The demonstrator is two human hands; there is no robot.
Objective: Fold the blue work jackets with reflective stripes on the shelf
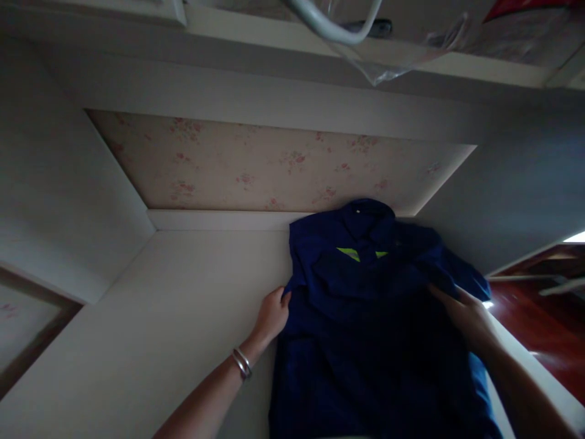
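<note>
The left hand (273, 315) pinches the left edge of a dark blue shirt (365, 317), fingers curled over the fold and pressed together on the cloth. On that wrist sits one silver bracelet (242, 363). The right hand (470, 317) lies on the shirt's right side, near the sleeve, fingers flattened forward onto the fabric; whether its grip closes on the cloth or only presses on it cannot be told in the dim light.

The shirt lies between the two hands, spread on a pale shelf (173, 305) inside a cupboard, collar pointing away toward the back panel. One shirt is in view. Two short yellow-green stripes (350, 253) show just below the collar, and one button on the collar itself.

Behind the shirt, the back panel (256, 164) is papered with small pink flowers. Above, a white hanger (329, 24) and a clear plastic bag (397, 61) hang down. To the right, a reddish wooden floor (543, 329) shows.
</note>
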